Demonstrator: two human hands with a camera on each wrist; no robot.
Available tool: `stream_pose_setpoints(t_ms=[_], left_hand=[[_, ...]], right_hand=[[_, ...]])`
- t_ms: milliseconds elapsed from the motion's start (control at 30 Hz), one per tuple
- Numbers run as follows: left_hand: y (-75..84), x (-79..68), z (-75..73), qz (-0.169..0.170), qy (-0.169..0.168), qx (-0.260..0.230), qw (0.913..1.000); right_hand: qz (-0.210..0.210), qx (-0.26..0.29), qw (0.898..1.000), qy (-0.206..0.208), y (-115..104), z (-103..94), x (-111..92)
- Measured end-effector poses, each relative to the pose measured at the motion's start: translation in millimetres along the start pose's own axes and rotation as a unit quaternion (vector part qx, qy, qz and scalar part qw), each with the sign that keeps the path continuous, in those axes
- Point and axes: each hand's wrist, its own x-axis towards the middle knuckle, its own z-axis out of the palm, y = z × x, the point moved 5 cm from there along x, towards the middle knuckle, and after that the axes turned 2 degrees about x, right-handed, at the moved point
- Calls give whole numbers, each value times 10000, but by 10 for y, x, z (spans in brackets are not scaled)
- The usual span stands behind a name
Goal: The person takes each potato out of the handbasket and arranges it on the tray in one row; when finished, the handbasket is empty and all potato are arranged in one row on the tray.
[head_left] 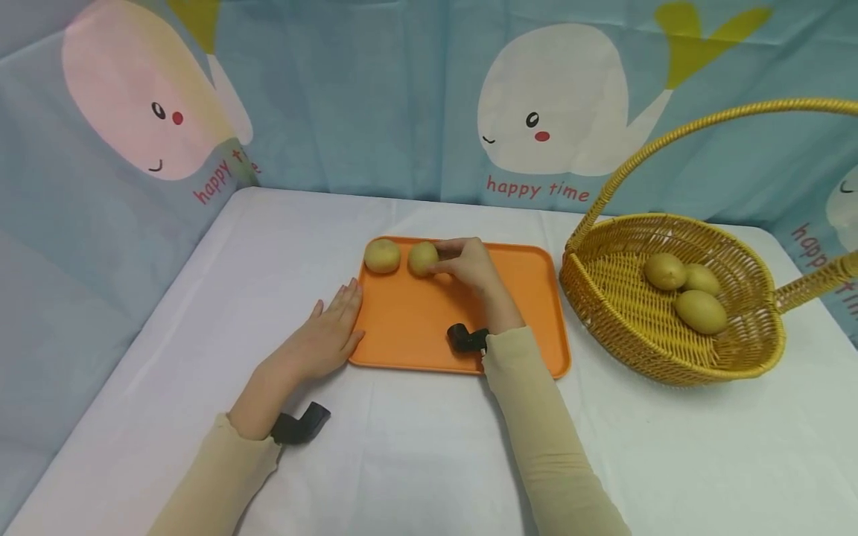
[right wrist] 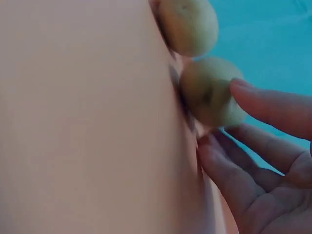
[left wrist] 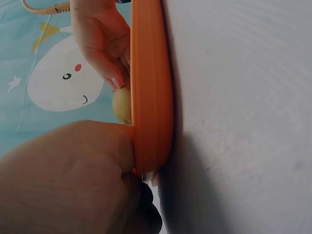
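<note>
Here's the white bench (head_left: 402, 447), plenty of open room in front and to the left; the wicker basket (head_left: 617, 335) stands just beside the right edge of the orange tray (head_left: 402, 320), whose middle lies bare. Left hand (head_left: 325, 331) straight-fingered along the tray's left rim. Right hand (head_left: 472, 264), grip parted only to a potato's width, thumb and fingers pinching the near-round potato (head_left: 422, 259) by the back rim, long axis hard to call. Beside it, the corner potato (head_left: 382, 256), longer side to side!
</note>
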Motion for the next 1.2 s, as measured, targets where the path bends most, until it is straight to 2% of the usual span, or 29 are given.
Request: stream_pose_setpoints(t_ms=[100, 700, 933, 1200], left_hand=[[-1, -5, -11, 6, 2, 8, 10000], [-15, -7, -50, 14, 29, 1, 10000], [0, -26, -21, 35, 111, -14, 9999], [34, -23, -21, 94, 164, -27, 9998]], right_hand=[[37, 88, 10000, -28, 0, 0, -14], [379, 646, 9961, 463, 56, 46, 35], [424, 559, 9966, 430, 81, 112, 37], [355, 840, 9951, 384, 97, 128, 35]])
